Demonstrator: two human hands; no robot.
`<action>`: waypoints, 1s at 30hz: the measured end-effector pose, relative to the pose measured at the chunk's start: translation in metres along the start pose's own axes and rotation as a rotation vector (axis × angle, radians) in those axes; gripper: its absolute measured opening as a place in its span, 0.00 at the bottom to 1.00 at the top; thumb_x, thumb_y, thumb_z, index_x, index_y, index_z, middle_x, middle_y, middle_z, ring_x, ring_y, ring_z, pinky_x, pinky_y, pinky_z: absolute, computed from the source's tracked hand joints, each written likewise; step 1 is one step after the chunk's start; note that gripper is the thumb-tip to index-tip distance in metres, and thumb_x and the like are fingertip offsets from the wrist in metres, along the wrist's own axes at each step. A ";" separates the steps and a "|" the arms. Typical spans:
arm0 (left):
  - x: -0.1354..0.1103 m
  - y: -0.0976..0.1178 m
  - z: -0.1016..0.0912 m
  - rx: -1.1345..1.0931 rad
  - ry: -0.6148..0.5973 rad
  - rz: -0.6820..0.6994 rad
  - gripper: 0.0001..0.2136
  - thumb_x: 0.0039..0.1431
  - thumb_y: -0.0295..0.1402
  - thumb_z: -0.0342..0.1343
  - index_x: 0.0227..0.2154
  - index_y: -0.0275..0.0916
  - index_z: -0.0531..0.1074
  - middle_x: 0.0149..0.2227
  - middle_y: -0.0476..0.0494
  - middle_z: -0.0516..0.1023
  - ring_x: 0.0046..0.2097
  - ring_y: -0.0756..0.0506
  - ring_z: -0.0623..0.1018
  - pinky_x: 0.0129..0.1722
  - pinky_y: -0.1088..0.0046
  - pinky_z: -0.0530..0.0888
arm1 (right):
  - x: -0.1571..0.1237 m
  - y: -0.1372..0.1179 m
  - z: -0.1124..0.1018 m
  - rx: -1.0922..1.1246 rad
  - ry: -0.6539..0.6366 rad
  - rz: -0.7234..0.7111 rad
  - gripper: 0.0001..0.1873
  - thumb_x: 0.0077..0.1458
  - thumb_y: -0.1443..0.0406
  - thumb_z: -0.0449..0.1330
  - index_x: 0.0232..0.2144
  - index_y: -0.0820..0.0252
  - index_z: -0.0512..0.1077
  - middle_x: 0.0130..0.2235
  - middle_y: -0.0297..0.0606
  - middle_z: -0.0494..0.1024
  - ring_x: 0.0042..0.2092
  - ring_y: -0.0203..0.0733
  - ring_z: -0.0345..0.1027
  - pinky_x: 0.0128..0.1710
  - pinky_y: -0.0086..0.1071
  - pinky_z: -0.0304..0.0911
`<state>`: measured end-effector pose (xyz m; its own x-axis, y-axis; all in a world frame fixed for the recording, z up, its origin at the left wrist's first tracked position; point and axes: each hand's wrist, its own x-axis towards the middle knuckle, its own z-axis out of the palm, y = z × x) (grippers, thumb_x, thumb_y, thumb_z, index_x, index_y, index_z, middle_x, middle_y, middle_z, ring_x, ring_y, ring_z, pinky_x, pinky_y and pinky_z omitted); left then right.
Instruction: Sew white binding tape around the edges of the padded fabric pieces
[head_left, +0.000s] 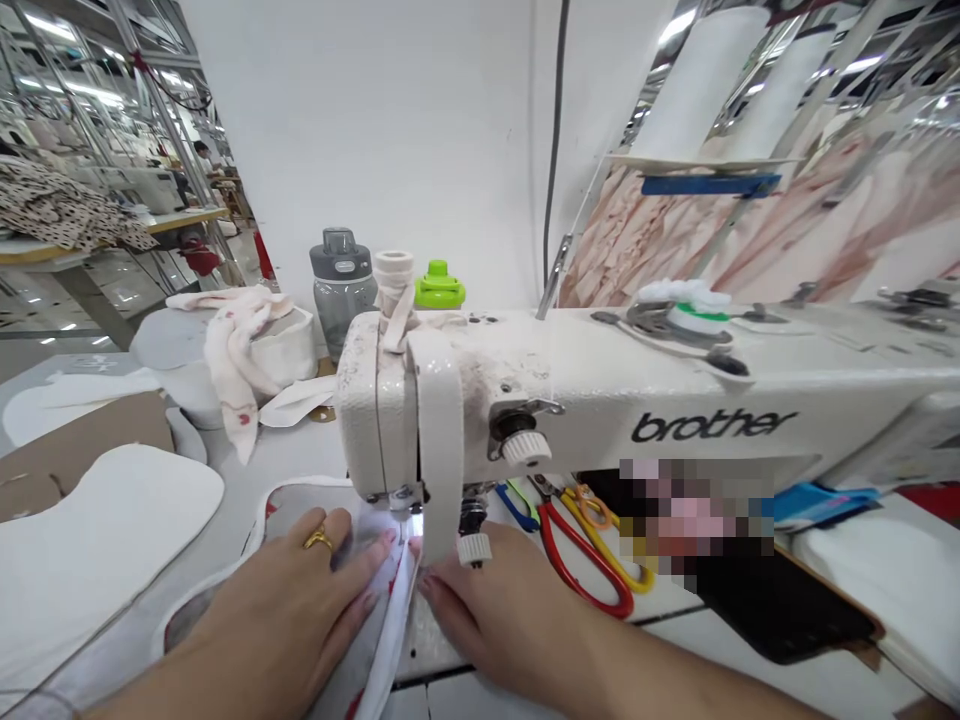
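Note:
A white Brother sewing machine (570, 400) stands before me, its lamp glowing by the needle. Under its head lies a greyish fabric piece (300, 500) with red marks and a white binding strip (394, 630) along its edge. My left hand (292, 590), wearing a gold ring, rests flat on this fabric left of the needle, fingers stretched out. Right of the needle, my right hand (502, 600) has its fingers curled in at the bound edge, thumb and fingertip close to the strip. The machine's front partly hides these fingers.
Red-handled scissors (585, 570), yellow-handled scissors (637, 570) and a dark phone (780, 610) lie to the right. At left are white cut pieces (120, 530) and a container (292, 345) draped with cloth. A grey bottle (343, 285) stands behind the machine head.

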<state>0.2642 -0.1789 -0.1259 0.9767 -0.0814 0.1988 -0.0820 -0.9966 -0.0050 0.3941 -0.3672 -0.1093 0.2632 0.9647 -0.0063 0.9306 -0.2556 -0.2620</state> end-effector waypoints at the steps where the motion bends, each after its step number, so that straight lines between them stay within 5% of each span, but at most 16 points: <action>1: -0.001 0.002 0.002 0.028 -0.027 -0.001 0.20 0.64 0.32 0.41 0.50 0.46 0.76 0.39 0.36 0.80 0.37 0.35 0.77 0.32 0.58 0.74 | 0.000 0.000 -0.001 0.011 0.012 -0.002 0.18 0.68 0.64 0.46 0.42 0.61 0.76 0.40 0.46 0.79 0.43 0.47 0.72 0.42 0.36 0.63; 5: -0.002 0.004 0.003 0.039 -0.124 -0.006 0.21 0.65 0.33 0.39 0.52 0.44 0.75 0.41 0.33 0.79 0.37 0.34 0.77 0.32 0.54 0.75 | -0.003 0.003 0.000 0.030 0.025 -0.023 0.17 0.67 0.63 0.48 0.43 0.59 0.76 0.39 0.44 0.80 0.42 0.46 0.72 0.41 0.35 0.63; 14: -0.004 0.003 0.007 0.051 -0.048 0.007 0.20 0.65 0.36 0.43 0.54 0.44 0.74 0.46 0.32 0.78 0.42 0.32 0.77 0.35 0.52 0.76 | -0.002 0.002 0.002 -0.050 -0.053 -0.009 0.21 0.67 0.62 0.45 0.34 0.61 0.76 0.38 0.43 0.79 0.40 0.49 0.73 0.37 0.38 0.65; 19: -0.001 0.006 0.009 0.042 -0.067 -0.019 0.20 0.66 0.37 0.43 0.53 0.41 0.74 0.48 0.31 0.77 0.44 0.31 0.77 0.35 0.53 0.76 | -0.001 0.000 0.001 -0.058 -0.063 0.006 0.20 0.67 0.64 0.45 0.38 0.62 0.77 0.42 0.46 0.79 0.44 0.51 0.73 0.43 0.42 0.67; 25: -0.001 0.003 0.013 0.064 0.096 -0.007 0.18 0.65 0.39 0.46 0.52 0.43 0.74 0.44 0.36 0.77 0.41 0.35 0.77 0.34 0.58 0.75 | 0.001 0.001 0.000 -0.039 -0.041 0.040 0.18 0.66 0.65 0.47 0.43 0.63 0.76 0.44 0.49 0.79 0.46 0.53 0.72 0.46 0.43 0.67; 30: -0.003 0.004 0.015 0.022 0.149 -0.011 0.18 0.65 0.38 0.45 0.53 0.42 0.72 0.43 0.37 0.76 0.40 0.35 0.75 0.34 0.57 0.73 | -0.003 0.005 0.004 0.025 0.040 0.049 0.15 0.64 0.66 0.49 0.37 0.61 0.76 0.39 0.47 0.79 0.45 0.48 0.72 0.45 0.38 0.67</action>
<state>0.2640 -0.1825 -0.1412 0.9372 -0.0696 0.3419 -0.0657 -0.9976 -0.0230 0.3968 -0.3709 -0.1146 0.3188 0.9476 0.0188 0.9098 -0.3003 -0.2866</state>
